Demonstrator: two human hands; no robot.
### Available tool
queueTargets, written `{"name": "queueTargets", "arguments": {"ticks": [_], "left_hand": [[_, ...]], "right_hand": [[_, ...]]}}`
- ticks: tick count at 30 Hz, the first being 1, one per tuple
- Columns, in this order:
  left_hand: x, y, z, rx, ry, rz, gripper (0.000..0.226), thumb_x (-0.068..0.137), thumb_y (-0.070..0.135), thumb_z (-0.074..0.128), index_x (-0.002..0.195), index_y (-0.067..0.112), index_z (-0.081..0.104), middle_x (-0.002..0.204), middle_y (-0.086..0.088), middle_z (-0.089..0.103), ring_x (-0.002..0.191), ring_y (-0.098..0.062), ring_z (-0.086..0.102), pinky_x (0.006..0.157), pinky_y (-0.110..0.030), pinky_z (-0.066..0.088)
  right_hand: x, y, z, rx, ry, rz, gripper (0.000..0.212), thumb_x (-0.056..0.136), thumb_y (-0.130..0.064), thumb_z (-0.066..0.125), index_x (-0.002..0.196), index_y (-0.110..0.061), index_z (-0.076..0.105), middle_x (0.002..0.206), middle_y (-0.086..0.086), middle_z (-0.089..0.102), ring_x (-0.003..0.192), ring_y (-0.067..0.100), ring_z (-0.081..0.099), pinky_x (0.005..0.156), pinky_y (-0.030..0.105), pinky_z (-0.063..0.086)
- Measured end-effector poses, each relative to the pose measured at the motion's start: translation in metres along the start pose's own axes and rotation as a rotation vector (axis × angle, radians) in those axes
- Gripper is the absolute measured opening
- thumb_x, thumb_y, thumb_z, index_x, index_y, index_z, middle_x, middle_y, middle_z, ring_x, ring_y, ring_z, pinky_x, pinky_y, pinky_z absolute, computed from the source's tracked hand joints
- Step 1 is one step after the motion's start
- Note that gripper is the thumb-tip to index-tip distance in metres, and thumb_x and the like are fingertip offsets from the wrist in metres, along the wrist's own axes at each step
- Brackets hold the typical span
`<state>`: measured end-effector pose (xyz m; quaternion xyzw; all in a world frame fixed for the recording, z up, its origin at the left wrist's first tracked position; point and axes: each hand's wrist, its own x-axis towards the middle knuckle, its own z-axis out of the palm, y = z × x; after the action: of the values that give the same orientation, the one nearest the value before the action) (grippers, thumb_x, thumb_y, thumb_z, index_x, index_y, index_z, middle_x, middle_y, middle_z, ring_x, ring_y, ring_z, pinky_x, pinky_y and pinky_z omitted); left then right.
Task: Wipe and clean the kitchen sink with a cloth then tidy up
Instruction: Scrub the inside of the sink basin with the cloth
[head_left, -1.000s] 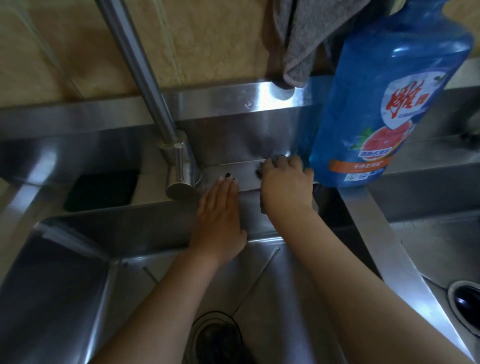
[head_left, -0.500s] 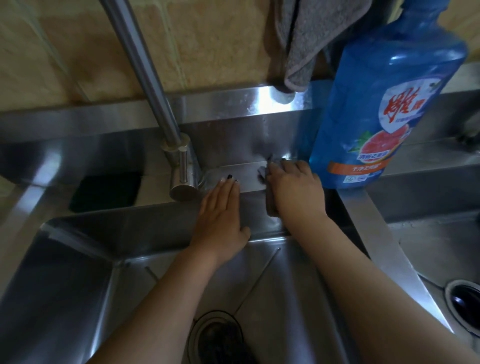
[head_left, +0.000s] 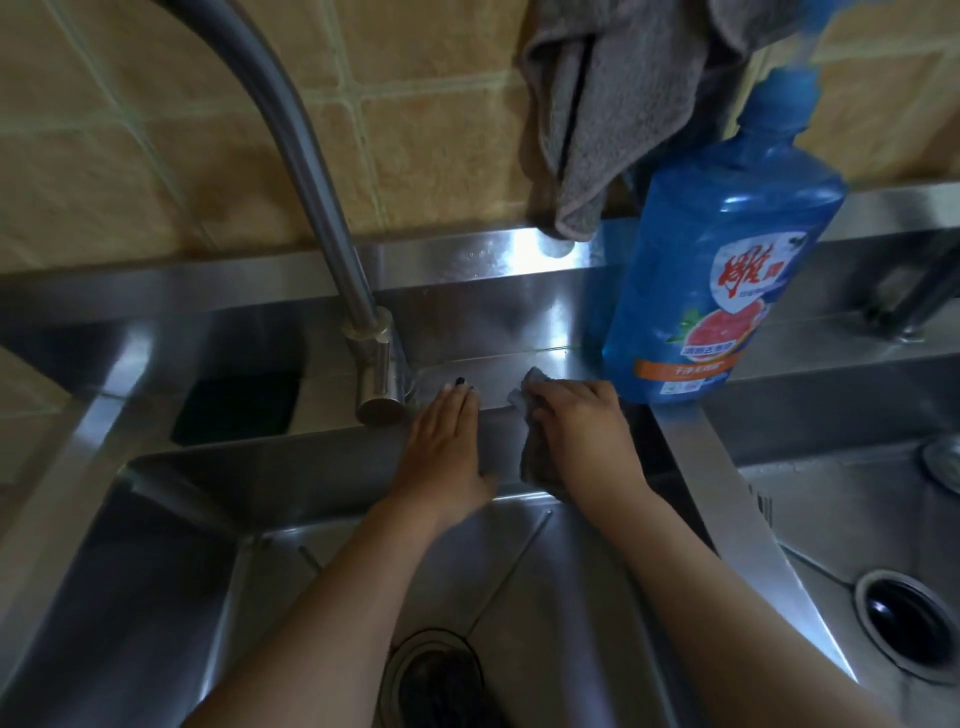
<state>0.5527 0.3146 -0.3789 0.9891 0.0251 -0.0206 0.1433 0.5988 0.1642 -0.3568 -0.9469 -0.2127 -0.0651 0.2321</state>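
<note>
A stainless steel sink (head_left: 171, 545) fills the lower view, with a drain (head_left: 439, 675) at the bottom centre. My right hand (head_left: 582, 436) presses a small grey cloth (head_left: 537, 457) against the back wall and ledge of the basin, just left of the blue bottle. My left hand (head_left: 447, 441) lies flat with fingers together on the same back wall, beside the tap base, holding nothing. Part of the cloth is hidden under my right palm.
A steel tap (head_left: 332, 249) rises from the ledge left of my hands. A blue dish-soap bottle (head_left: 711, 270) stands on the ledge at right. A grey towel (head_left: 608, 104) hangs on the tiled wall. A second basin with a drain (head_left: 909, 623) lies right; a dark slot (head_left: 239, 410) lies left.
My right hand has slid the cloth down from the ledge onto the basin's back wall, so more cloth shows. My left hand stays flat in place.
</note>
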Motion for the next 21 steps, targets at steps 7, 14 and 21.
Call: {"name": "queueTargets", "arguments": {"ticks": [7, 14, 21], "left_hand": [[-0.005, 0.011, -0.026, -0.225, -0.116, -0.102, 0.074, 0.087, 0.023, 0.057, 0.147, 0.012, 0.016, 0.157, -0.006, 0.001, 0.144, -0.02, -0.002, 0.113, -0.027, 0.005], [-0.063, 0.018, -0.047, -0.445, 0.011, -0.129, 0.054, 0.088, 0.013, 0.055, 0.138, 0.01, 0.036, 0.147, -0.009, 0.028, 0.137, -0.022, 0.024, 0.109, -0.023, 0.018], [-0.125, 0.028, -0.08, -0.833, 0.148, -0.274, 0.034, 0.091, 0.012, 0.053, 0.122, 0.025, 0.049, 0.132, 0.002, 0.046, 0.124, -0.01, 0.041, 0.097, -0.021, 0.031]], "right_hand": [[-0.033, -0.002, -0.011, 0.61, -0.031, 0.321, 0.017, 0.091, -0.016, 0.056, 0.104, -0.023, 0.063, 0.091, -0.009, 0.06, 0.082, 0.001, 0.053, 0.073, 0.015, 0.037], [-0.085, -0.013, -0.03, 1.036, -0.004, 0.566, 0.017, 0.09, -0.011, 0.057, 0.087, -0.026, 0.065, 0.094, 0.002, 0.068, 0.091, 0.018, 0.062, 0.085, 0.03, 0.049], [-0.13, -0.032, -0.062, 1.433, -0.032, 0.746, 0.017, 0.093, -0.014, 0.051, 0.103, -0.014, 0.065, 0.096, 0.013, 0.066, 0.09, 0.028, 0.062, 0.088, 0.045, 0.051]]}}
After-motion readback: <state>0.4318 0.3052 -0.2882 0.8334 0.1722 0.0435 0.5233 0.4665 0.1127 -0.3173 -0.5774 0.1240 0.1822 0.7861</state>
